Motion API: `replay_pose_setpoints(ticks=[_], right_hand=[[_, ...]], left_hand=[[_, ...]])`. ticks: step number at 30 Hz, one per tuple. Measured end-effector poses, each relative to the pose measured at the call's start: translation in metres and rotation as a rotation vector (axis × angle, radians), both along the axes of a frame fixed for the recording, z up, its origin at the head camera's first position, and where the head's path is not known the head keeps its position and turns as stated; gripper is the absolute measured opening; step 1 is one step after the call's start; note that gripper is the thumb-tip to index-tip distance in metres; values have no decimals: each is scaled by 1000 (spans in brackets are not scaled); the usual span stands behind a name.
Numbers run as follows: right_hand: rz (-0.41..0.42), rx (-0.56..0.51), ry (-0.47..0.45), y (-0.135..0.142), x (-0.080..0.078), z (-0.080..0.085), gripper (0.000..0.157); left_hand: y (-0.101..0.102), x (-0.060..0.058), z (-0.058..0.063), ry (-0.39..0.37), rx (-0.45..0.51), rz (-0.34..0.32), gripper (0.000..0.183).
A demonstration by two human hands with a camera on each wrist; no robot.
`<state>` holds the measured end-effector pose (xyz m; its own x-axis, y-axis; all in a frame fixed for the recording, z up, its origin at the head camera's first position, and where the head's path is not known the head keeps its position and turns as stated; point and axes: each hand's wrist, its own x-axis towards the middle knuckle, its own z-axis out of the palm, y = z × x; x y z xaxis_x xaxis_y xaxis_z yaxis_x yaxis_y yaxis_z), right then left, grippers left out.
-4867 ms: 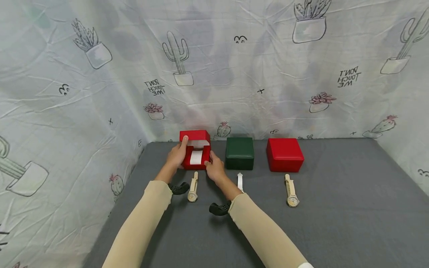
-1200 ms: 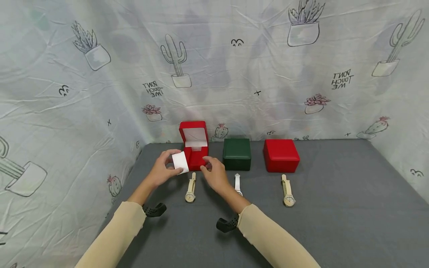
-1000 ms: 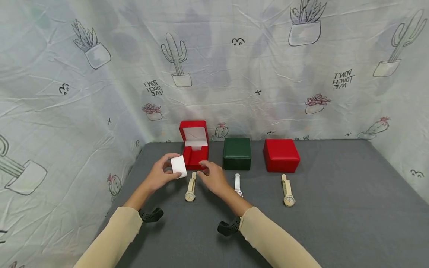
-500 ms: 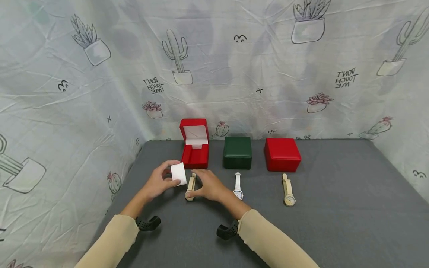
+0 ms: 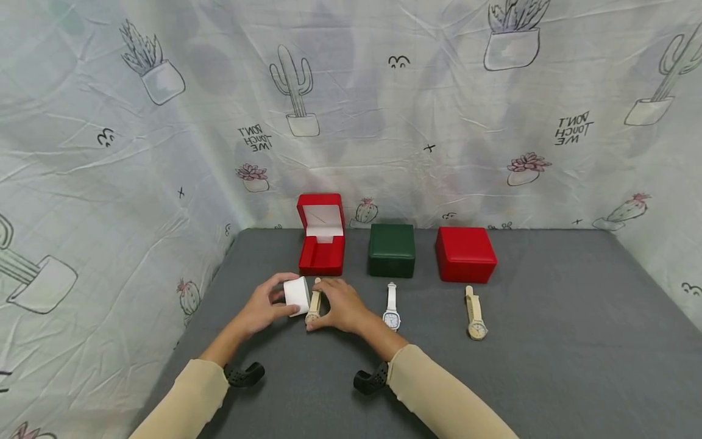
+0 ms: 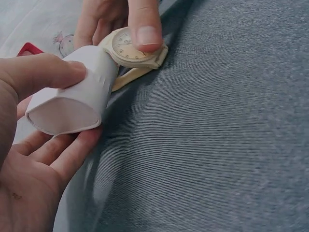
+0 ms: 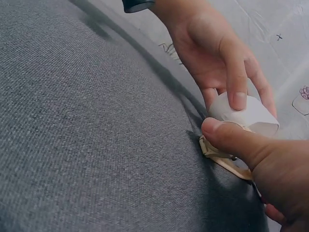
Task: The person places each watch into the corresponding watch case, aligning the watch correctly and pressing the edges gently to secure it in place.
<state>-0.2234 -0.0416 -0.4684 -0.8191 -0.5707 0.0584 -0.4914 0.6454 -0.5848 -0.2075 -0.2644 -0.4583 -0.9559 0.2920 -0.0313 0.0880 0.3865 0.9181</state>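
Note:
My left hand holds a white watch cushion between thumb and fingers, low over the grey table. Its hollow end faces the left wrist camera. Directly to the right, my right hand grips a cream wristwatch, the thumb lying on the edge of the dial and the fingers toward the far strap end. Cushion and watch are side by side; whether they touch is unclear. Behind both hands stands a red watch box with its lid raised, showing a white lining and a red interior without a cushion.
A closed green box and a closed red box stand in line along the back of the table. In front of them lie a white wristwatch and another cream wristwatch. A patterned cloth hangs behind.
The red box's lid was lifted further and the cushion came out in my left hand. Both hands then moved toward me, and my right hand went from the box to the cream watch.

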Motion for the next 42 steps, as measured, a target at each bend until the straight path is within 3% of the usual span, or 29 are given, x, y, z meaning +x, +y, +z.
replay_pose_setpoints(ticks=[5, 9, 13, 18, 27, 35, 42], right_hand=[[26, -124, -45, 2, -1, -2, 72], [44, -310, -98, 5, -3, -4, 64], [52, -542, -231, 10, -5, -4, 60], [56, -706, -400, 17, -8, -1, 58], [84, -752, -517, 25, -8, 6, 58], [-11, -775, -470, 26, -4, 4, 52], [-32, -787, -487, 25, -1, 4, 53]], left_hand=[[1, 2, -1, -20, 56, -9, 65], [3, 2, -1, -22, 110, 9, 64], [8, 2, 2, -11, 170, 31, 63], [12, 1, 6, -2, 234, 14, 63], [19, -1, 14, -20, 276, -65, 65], [26, -3, 13, 32, 206, -119, 63], [34, -3, 11, 76, 197, -99, 63]])
